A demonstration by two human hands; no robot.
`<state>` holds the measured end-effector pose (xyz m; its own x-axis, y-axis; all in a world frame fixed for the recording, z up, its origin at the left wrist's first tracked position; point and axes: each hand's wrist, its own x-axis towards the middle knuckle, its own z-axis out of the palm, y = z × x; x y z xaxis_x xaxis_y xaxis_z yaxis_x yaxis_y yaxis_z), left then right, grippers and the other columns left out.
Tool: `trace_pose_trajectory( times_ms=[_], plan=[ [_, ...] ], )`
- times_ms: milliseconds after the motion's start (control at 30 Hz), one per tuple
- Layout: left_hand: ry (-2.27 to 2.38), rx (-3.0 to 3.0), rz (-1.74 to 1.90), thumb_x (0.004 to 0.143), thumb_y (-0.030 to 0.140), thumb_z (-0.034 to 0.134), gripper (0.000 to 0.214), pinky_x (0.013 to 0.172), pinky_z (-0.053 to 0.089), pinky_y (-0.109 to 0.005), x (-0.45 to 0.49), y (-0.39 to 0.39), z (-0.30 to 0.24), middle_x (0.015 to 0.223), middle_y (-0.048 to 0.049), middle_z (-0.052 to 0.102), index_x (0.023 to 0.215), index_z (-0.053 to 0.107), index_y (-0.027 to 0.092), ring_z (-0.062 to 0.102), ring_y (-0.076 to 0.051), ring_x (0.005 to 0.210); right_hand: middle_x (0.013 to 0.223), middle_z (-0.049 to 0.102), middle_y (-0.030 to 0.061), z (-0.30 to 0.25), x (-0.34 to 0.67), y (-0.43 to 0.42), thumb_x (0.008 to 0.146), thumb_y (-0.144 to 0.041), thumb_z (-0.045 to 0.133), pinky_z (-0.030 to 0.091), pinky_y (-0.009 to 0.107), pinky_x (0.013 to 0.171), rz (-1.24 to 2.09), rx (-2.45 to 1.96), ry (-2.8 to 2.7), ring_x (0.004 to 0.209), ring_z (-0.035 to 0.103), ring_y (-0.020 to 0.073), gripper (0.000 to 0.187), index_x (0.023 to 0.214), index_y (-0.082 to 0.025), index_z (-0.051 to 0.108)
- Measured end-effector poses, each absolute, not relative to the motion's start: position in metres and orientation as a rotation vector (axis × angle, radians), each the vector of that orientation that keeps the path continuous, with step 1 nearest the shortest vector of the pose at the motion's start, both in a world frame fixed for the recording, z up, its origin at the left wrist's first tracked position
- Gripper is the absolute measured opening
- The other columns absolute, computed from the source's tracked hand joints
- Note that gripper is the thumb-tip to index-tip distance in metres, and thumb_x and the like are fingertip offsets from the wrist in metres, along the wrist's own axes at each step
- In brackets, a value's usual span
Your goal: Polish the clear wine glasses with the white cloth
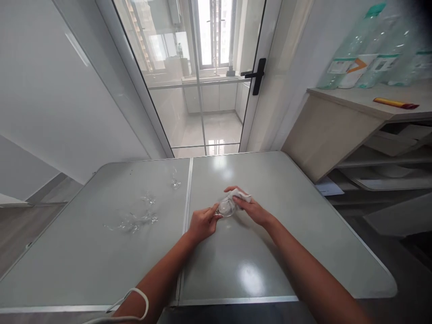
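Head view — glass [225, 208] between left hand [202, 223] and right hand [252, 210] with cloth [241, 195]

Both hands are up over the grey bench [270, 252]: left hand [201, 223] pinches a small clear glass [225, 208], right hand [251, 208] presses a white cloth [240, 195] against it. More glassware [135, 220] sits off to the left.

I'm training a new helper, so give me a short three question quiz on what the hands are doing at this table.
1. True or false: the right hand presses a white cloth against the glass.
2. What grips the glass opposite the cloth? A the left hand, B a clamp, C nothing.
3. Fill the gap: more glassware lies on the table to the person's (gap).
Key: 1 true; 2 A; 3 left.
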<state>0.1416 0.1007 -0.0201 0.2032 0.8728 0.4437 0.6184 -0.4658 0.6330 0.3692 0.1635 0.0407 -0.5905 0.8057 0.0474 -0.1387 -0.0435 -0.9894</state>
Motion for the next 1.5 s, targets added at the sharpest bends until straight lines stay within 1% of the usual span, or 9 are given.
trace_pose_trajectory(
  times_ms=[267,500,667,967,1133,1267,1333,1433,1500],
  plan=[
    [1.295,1.849,1.140,0.090,0.039,0.068,0.033,0.054,0.040,-0.022,0.142,0.097,-0.006,0.060,-0.0004,0.061,0.103,0.082,0.011,0.046,-0.011,0.054,0.099,0.064,0.0044,0.032,0.366,0.164,0.095,-0.048,0.064,0.047,0.033,0.080,1.574,-0.712,-1.486,0.090,0.058,0.0242,0.030,0.117,-0.026,0.064],
    [1.229,1.728,1.200,0.084,0.045,0.077,0.045,0.060,0.044,-0.026,0.141,0.095,-0.006,0.065,-0.0032,0.067,0.114,0.081,0.012,0.048,-0.012,0.057,0.085,0.063,0.0033,0.033,0.368,0.162,0.093,-0.048,0.064,0.049,0.033,0.068,1.649,-0.720,-1.321,0.073,0.057,0.0217,0.026,0.105,-0.026,0.070],
    [1.090,1.385,1.255,0.078,0.059,0.080,0.057,0.052,0.041,-0.024,0.138,0.096,-0.002,0.059,-0.0017,0.061,0.103,0.081,0.009,0.049,-0.010,0.051,0.105,0.073,0.0051,0.019,0.367,0.178,0.094,-0.049,0.062,0.056,0.039,0.083,1.593,-0.671,-0.834,0.096,0.068,0.0254,0.029,0.111,-0.030,0.074],
    [0.969,1.279,1.140,0.084,0.078,0.059,0.063,0.041,0.034,-0.023,0.141,0.106,-0.011,0.050,0.0049,0.043,0.068,0.054,0.017,0.035,-0.006,0.037,0.123,0.072,0.0113,0.025,0.315,0.147,0.100,-0.071,0.026,0.052,0.053,0.097,1.747,-0.502,-1.236,0.112,0.066,0.0313,0.067,0.134,-0.027,0.065],
    [1.082,1.365,1.109,0.091,0.066,0.054,0.055,0.044,0.036,-0.024,0.146,0.107,-0.010,0.053,0.0037,0.044,0.063,0.048,0.019,0.033,-0.007,0.040,0.135,0.066,0.0115,0.025,0.329,0.148,0.097,-0.061,0.049,0.030,0.058,0.120,1.109,-0.485,-1.813,0.140,0.049,0.0332,0.051,0.133,-0.029,0.067],
    [1.252,1.514,1.179,0.082,0.043,0.067,0.039,0.049,0.033,-0.024,0.145,0.105,-0.011,0.052,0.0017,0.047,0.057,0.050,0.018,0.041,-0.010,0.047,0.131,0.069,0.0061,0.036,0.337,0.150,0.082,-0.030,0.069,0.010,0.065,0.125,0.702,-0.368,-2.363,0.134,0.053,0.0347,0.044,0.125,-0.035,0.071],
    [1.305,1.606,1.204,0.075,0.031,0.071,0.028,0.054,0.034,-0.025,0.141,0.103,-0.010,0.056,0.0002,0.051,0.058,0.053,0.018,0.045,-0.012,0.052,0.129,0.069,0.0056,0.039,0.334,0.150,0.079,-0.025,0.071,0.019,0.062,0.123,0.725,-0.468,-2.347,0.128,0.057,0.0330,0.046,0.123,-0.034,0.070],
    [1.312,1.739,1.184,0.076,0.026,0.069,0.014,0.058,0.035,-0.026,0.136,0.096,-0.007,0.060,-0.0016,0.058,0.066,0.063,0.019,0.048,-0.014,0.055,0.098,0.071,0.0056,0.033,0.331,0.153,0.084,-0.034,0.072,0.046,0.047,0.101,1.106,-0.664,-1.977,0.099,0.064,0.0275,0.013,0.094,-0.025,0.073],
    [1.287,1.843,1.164,0.079,0.027,0.069,0.010,0.059,0.037,-0.025,0.134,0.093,-0.004,0.062,-0.0020,0.061,0.073,0.067,0.020,0.051,-0.014,0.055,0.077,0.064,0.0028,0.025,0.330,0.157,0.090,-0.047,0.067,0.052,0.037,0.079,1.391,-0.715,-1.638,0.076,0.061,0.0219,0.028,0.077,-0.022,0.066]
  ],
)
